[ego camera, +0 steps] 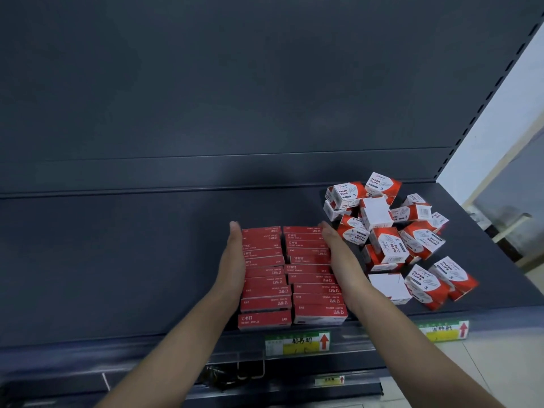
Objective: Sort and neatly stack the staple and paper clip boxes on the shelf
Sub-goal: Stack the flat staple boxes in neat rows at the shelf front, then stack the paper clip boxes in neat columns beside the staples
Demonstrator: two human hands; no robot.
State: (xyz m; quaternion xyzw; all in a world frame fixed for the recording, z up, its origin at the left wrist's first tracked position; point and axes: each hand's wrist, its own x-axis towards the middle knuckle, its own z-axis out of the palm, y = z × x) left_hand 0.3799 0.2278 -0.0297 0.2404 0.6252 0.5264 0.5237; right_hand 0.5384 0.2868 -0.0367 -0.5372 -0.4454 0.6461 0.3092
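Staple boxes point(265, 290) lie crosswise, apparently some reversed.

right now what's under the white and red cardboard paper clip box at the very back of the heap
That white and red cardboard paper clip box lies tilted on other jumbled paper clip boxes. They cover the dark grey metal shelf beneath, so anything lower is hidden.

The red staple boxes point(290, 275) lie flat on the dark grey shelf point(117, 260) in two tight columns side by side, running from the near edge toward the far back, with white print on their tops. To their right, the paper clip boxes point(394, 240), small red-and-white cubes, sit in a loose heap, tilted at all angles, some piled on others and a few showing plain white faces.
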